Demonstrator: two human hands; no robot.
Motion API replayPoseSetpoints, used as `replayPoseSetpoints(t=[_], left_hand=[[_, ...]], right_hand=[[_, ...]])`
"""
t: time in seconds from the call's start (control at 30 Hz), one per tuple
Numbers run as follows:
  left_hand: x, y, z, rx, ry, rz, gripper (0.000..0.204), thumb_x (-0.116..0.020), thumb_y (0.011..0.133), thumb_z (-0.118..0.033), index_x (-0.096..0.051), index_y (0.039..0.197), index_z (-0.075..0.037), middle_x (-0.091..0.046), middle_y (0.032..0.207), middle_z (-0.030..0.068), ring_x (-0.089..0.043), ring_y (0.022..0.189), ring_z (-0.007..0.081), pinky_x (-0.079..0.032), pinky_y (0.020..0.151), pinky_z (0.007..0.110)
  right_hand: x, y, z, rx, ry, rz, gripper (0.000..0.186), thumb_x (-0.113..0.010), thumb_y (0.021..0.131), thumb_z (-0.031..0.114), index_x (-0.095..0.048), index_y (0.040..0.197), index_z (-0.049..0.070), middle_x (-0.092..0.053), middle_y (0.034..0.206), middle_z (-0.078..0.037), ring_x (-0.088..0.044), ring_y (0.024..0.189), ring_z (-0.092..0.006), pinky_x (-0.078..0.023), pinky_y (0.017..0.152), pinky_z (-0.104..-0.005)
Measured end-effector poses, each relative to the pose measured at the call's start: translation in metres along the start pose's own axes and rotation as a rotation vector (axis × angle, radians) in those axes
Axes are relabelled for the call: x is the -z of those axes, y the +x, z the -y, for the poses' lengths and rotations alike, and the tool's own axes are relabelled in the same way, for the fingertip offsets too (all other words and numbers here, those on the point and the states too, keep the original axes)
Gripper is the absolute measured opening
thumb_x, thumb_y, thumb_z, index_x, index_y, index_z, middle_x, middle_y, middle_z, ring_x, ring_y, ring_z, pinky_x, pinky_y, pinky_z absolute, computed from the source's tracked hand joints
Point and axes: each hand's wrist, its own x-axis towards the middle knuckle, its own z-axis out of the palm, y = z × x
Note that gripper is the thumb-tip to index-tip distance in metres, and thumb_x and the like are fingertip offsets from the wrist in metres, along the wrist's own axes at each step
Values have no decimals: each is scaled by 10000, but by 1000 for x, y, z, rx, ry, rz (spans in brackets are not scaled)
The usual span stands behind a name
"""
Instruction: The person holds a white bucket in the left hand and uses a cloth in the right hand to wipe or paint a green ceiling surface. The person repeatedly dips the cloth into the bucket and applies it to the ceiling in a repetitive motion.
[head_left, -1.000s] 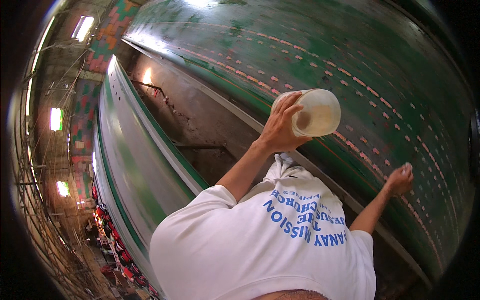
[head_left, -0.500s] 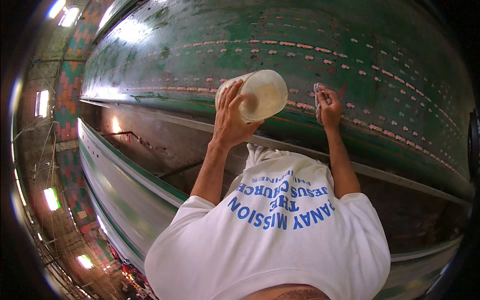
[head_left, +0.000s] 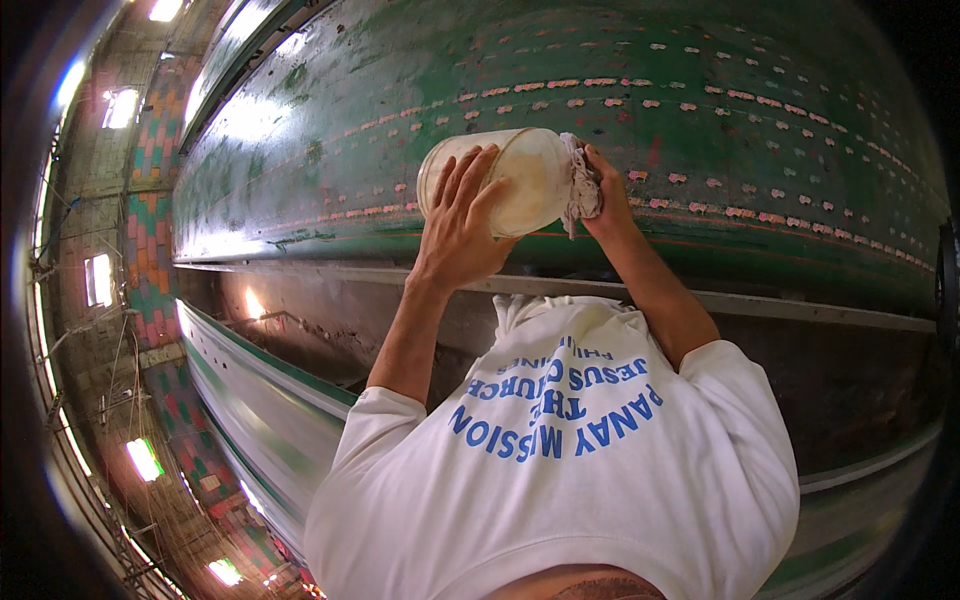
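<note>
1. Left hand point(head_left: 458, 225): fingers spread, curved around the container's side, by my remote view.
2. Container point(head_left: 532, 182), one, whitish, translucent: tilted over the green surface point(head_left: 400, 60), mouth facing the right hand point(head_left: 612, 200).
3. Right hand: clutching a rag; I cannot see every finger.
4. Rag point(head_left: 581, 188), greyish, crumpled: at the container's mouth.
5. Green surface: bears rows of pinkish marks point(head_left: 742, 211).

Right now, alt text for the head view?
The left hand grips a tilted, translucent whitish plastic tub; the right hand holds a crumpled, pale cloth at the tub's right end, above a long green surface with pink marks.
</note>
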Motion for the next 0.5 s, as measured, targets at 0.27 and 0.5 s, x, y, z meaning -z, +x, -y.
replayPoseSetpoints(t=[0.27,0.5], left_hand=[[1,25,-8,-95,-22,80,794,-943,700,-102,-551,1391,-127,-488,1623,202,-448,1524,429,-328,1285,608],[-3,44,-10,-182,39,140,796,-909,650,-40,-597,1378,-120,-479,1628,199,-439,1535,410,-318,1298,610]], right_hand=[[14,6,-5,7,91,22,238,-526,1134,254,-646,1257,89,-732,1197,-79,-732,1109,-220,-619,975,-420],[21,15,-9,77,59,-3,276,-507,1150,286,-618,1297,81,-705,1227,-88,-720,1136,-234,-621,988,-436]])
